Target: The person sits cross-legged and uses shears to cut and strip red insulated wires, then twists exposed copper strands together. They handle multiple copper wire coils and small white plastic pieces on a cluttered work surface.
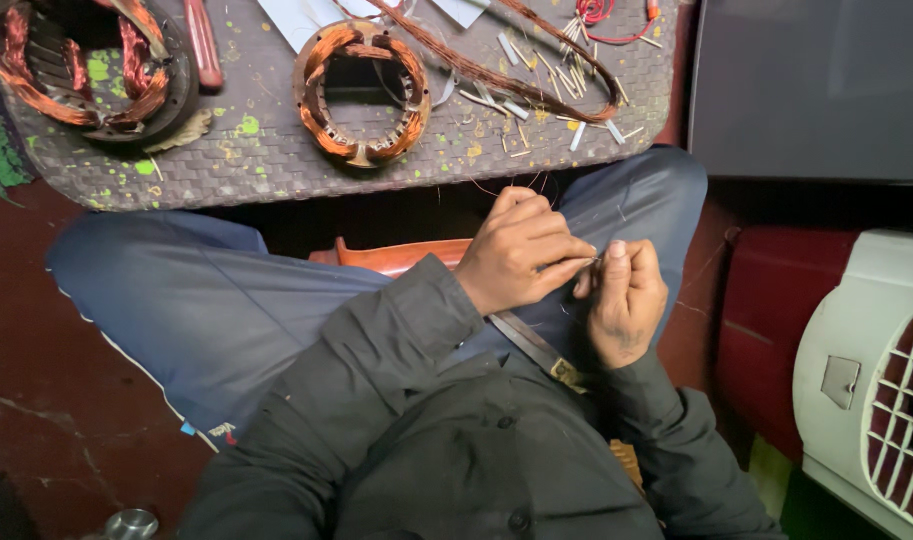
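Dark red flooring surrounds a seated person at frame centre. A thin copper wire (588, 262), barely visible, sits at centre right between both hands above the lap. The left hand (524, 250) pinches it with closed fingertips; the right hand (624, 300) grips it with thumb raised. Across the upper frame, the grey woven desk (266, 160) carries a copper-wound stator (362, 92) at upper centre, a second stator (86, 65) at upper left, and scattered white sleeves (536, 85). A white fan housing (866, 370) occupies the lower right.

Two stators (361, 92) on mat (276, 160) — beyond hands (576, 270)
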